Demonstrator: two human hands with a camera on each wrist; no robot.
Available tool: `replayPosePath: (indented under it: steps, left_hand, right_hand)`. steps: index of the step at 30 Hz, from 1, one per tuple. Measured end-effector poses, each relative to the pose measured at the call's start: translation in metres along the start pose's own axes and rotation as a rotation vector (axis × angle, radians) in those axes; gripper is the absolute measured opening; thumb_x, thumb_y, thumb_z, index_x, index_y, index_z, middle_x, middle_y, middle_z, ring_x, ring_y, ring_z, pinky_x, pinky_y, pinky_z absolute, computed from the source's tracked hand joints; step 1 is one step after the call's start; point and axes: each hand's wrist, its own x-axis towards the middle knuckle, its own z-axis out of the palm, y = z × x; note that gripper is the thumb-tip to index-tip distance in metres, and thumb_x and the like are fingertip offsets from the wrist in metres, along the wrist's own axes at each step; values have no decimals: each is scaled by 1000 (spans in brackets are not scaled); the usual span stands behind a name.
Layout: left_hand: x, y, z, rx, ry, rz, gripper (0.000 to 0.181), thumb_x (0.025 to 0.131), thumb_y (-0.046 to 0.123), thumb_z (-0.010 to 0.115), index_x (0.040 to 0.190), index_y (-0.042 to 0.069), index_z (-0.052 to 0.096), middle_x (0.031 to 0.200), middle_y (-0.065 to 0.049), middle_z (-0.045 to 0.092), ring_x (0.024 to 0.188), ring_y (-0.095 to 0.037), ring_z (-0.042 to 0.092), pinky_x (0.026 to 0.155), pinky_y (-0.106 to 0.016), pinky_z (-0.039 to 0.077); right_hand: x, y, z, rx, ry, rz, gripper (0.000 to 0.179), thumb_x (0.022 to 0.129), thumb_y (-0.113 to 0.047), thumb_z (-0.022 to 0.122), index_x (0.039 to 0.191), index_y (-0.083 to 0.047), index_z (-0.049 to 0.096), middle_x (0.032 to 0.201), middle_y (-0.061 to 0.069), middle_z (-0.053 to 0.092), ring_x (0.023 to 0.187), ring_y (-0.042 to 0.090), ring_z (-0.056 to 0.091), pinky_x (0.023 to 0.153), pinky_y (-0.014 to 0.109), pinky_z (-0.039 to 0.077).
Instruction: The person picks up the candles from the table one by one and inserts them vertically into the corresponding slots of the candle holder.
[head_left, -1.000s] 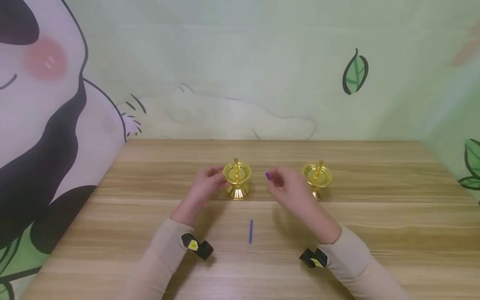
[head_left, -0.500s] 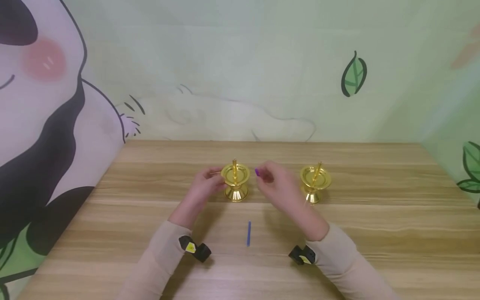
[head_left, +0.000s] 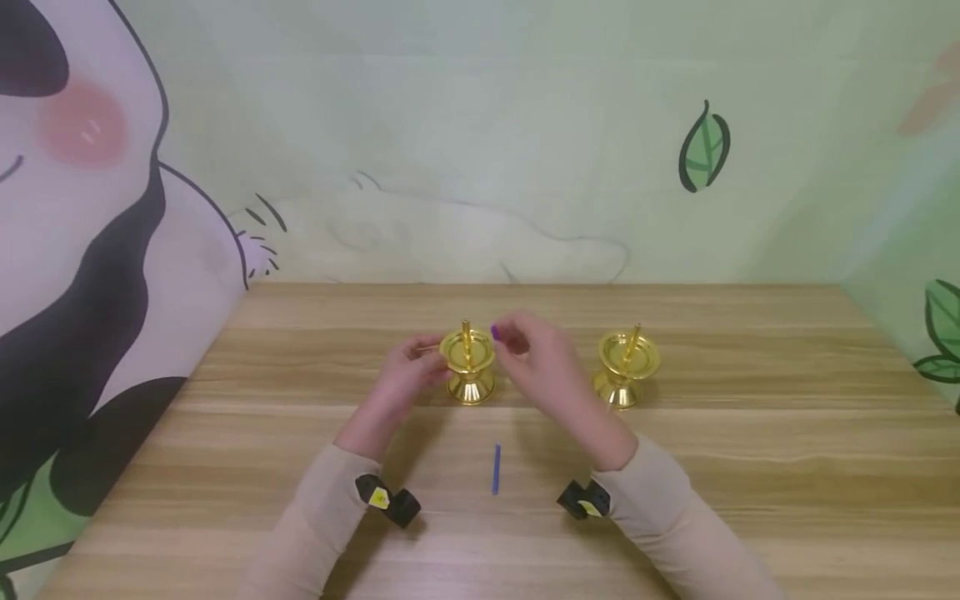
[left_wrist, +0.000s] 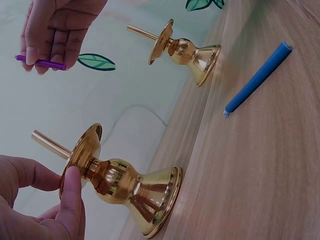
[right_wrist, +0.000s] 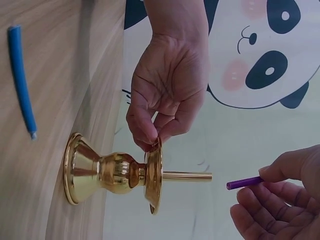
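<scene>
I see the right hand (head_left: 540, 358) has come leftward over the last second, fingers pinching the purple stick (right_wrist: 244, 183), now above the left gold holder (head_left: 471, 387), apart from its rod (right_wrist: 187, 176). The left hand (head_left: 405, 371) still pinches that holder's dish (right_wrist: 154, 192), its base on the surface (head_left: 787, 450). The right gold holder (head_left: 618, 390), partly covered before, shows whole; the blue stick (head_left: 496, 469) lies unmoved.

Tight between left hand (head_left: 408, 367) and right hand (head_left: 536, 362): 1 gold holder (head_left: 468, 371) stands there! Right of both, its twin (head_left: 628, 367) blocks past a narrow lane; beyond both hands, open worktop (head_left: 375, 307); nearer, a blue stick (head_left: 497, 468) lies low.
</scene>
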Motion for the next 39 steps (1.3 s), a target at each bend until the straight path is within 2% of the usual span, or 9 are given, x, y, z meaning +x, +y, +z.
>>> replayPosePath:
  steps: [4,11,22,29,39]
  left_hand:
    - [0,0,-1,-3,2,2,40,91,-4,50,129,-12,44,116,-23,56,77,-5,60,74,-15,55]
    - [1,-1,-1,-8,13,5,40,90,-5,51,129,-13,44,120,-28,54,77,-6,61,75,-16,56]
    - [2,-1,-1,-19,13,1,40,90,-5,50,129,-12,45,119,-28,56,78,-6,62,75,-17,56]
    - [1,0,0,-16,13,-13,40,91,-3,51,129,-10,45,124,-30,53,80,-8,62,79,-18,56]
    - [1,0,-1,-24,17,-27,39,93,0,51,130,-10,44,115,-25,58,77,-7,62,75,-16,56]
  right_hand:
    - [3,-2,2,16,6,-10,15,89,-3,61,103,1,63,98,14,68,91,23,65,83,30,57]
    - [7,0,4,32,20,-6,16,90,-3,59,105,3,63,98,14,68,90,24,65,83,30,57]
    - [16,-3,12,90,64,-16,16,88,0,60,103,5,63,96,16,68,88,25,66,81,31,58]
    - [21,-3,15,100,82,-20,14,88,-1,62,101,4,63,97,17,69,88,25,67,79,29,58]
    - [28,2,19,134,101,-18,16,89,-5,63,103,3,63,99,16,69,91,25,67,82,30,57]
